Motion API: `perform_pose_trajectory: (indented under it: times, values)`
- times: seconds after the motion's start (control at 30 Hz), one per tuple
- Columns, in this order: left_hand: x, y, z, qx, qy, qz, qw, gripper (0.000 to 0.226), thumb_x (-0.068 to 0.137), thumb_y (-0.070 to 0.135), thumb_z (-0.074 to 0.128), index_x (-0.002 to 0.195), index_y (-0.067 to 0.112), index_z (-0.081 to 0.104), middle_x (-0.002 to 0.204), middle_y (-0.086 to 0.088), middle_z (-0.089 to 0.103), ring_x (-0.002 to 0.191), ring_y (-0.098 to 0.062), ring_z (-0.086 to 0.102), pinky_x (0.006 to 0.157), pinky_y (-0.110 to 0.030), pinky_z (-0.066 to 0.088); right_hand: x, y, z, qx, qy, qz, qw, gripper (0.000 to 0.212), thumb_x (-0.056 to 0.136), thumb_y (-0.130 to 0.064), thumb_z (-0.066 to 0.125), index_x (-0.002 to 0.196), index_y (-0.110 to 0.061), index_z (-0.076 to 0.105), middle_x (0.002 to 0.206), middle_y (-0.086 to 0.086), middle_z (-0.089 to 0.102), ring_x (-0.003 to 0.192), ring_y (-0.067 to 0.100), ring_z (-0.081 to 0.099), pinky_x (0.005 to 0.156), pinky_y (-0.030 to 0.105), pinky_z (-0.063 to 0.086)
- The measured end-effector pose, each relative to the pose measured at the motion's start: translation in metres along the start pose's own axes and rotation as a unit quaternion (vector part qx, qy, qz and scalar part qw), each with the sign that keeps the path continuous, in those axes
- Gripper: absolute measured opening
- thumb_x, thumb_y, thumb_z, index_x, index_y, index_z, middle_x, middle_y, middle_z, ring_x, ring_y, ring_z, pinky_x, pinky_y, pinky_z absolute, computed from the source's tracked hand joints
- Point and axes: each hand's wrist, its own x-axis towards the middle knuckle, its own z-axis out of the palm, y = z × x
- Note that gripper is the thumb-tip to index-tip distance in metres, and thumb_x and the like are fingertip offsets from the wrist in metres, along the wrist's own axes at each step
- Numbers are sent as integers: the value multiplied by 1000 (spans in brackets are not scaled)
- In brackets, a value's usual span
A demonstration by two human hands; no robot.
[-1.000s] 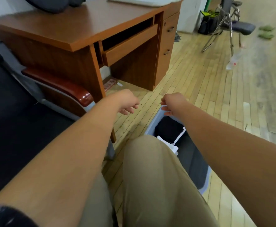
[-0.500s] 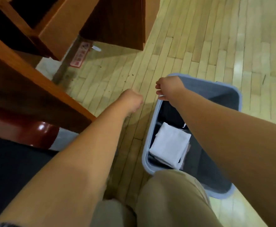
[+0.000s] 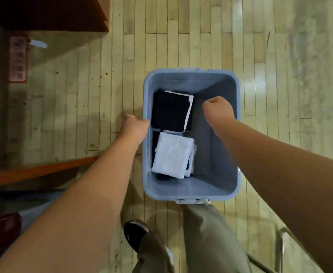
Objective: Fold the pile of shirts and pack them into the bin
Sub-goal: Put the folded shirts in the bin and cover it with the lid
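A blue-grey plastic bin (image 3: 189, 192) stands on the wooden floor, seen from straight above. Inside it, a folded black shirt (image 3: 170, 111) lies at the far left and a folded white shirt (image 3: 172, 154) at the near left; the right half shows bare bin floor. My left hand (image 3: 135, 126) is against the outside of the bin's left rim, its fingers hidden from view. My right hand (image 3: 218, 111) hovers over the bin's right half with its fingers curled under and out of sight. Both hands are blurred.
A brown wooden desk (image 3: 49, 14) fills the top left, with its edge (image 3: 39, 171) running along the left. My legs and a black shoe (image 3: 135, 236) are just in front of the bin. A metal chair frame (image 3: 280, 249) shows at the bottom right.
My view has tipped down until it looks straight into the bin. My right hand left the bin's far corner and now hangs over its inside; my left hand moved to the left rim.
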Motion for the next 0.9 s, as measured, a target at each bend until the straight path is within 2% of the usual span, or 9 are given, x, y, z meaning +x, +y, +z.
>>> perform_pose_trajectory:
  times: [0.1, 0.13, 0.2, 0.3, 0.37, 0.43, 0.57, 0.73, 0.9]
  values:
    - [13, -11, 11, 32, -28, -28, 999, 47, 97, 26, 63, 137, 6, 48, 110, -6, 58, 82, -17, 54, 69, -29, 42, 16, 32, -15, 39, 65, 48, 996, 10, 89, -16, 59, 91, -24, 52, 83, 2, 54, 61, 19, 53, 43, 23, 42]
    - [19, -17, 14, 39, -45, -37, 998, 51, 93, 29, 66, 136, 4, 52, 115, -9, 63, 89, -22, 60, 75, -31, 46, 22, 45, -14, 52, 85, 66, 993, 20, 85, -19, 62, 104, -21, 55, 94, 3, 58, 69, 19, 60, 47, 25, 49]
    - [28, -33, 27, 44, -64, -63, 995, 52, 90, 30, 70, 132, 4, 56, 119, -14, 66, 102, -31, 65, 82, -37, 51, 36, 70, -11, 39, 118, 94, 988, 49, 77, -24, 65, 124, -13, 54, 112, 8, 60, 92, 27, 66, 70, 41, 62]
    - [37, -53, 45, 33, -74, -86, 993, 42, 95, 19, 65, 132, 5, 55, 120, -18, 64, 110, -37, 64, 92, -42, 54, 51, 98, -8, -74, 157, 71, 982, 49, 83, -23, 68, 128, -8, 55, 123, 9, 56, 112, 31, 58, 99, 47, 56]
    - [43, -62, 55, 35, -59, -85, 994, 38, 98, 13, 59, 135, 6, 53, 120, -19, 63, 111, -38, 63, 98, -46, 55, 58, 109, -7, -131, 155, 68, 977, 48, 91, -24, 68, 134, -10, 53, 127, 8, 54, 118, 30, 54, 105, 46, 50]
    - [49, -71, 62, 36, -44, -87, 995, 37, 99, 11, 57, 135, 8, 53, 116, -17, 62, 108, -38, 63, 96, -45, 55, 66, 123, -5, -168, 131, 81, 974, 45, 93, -26, 66, 134, -10, 55, 124, 8, 58, 115, 31, 57, 102, 46, 53]
    - [56, -79, 68, 20, -24, -85, 996, 38, 97, 9, 60, 135, 7, 55, 110, -14, 64, 105, -37, 65, 93, -45, 56, 67, 151, -2, -269, -9, 63, 961, 31, 97, -9, 59, 127, -5, 62, 89, 5, 59, 86, 24, 65, 75, 33, 52]
    - [44, -70, 55, 19, -18, -78, 997, 42, 91, 1, 62, 133, 8, 59, 115, -15, 66, 106, -36, 65, 98, -51, 57, 54, 149, -24, -271, -52, 54, 960, 57, 98, -11, 68, 152, -17, 48, 134, 4, 63, 122, 27, 62, 87, 29, 51]
    - [-12, -22, 8, 14, 5, -50, 999, 49, 93, -1, 59, 141, 9, 57, 113, -11, 66, 99, -32, 64, 86, -40, 56, 11, 98, -78, -235, 3, 16, 972, 37, 103, -8, 61, 139, -12, 59, 120, 8, 66, 108, 28, 67, 85, 32, 56]
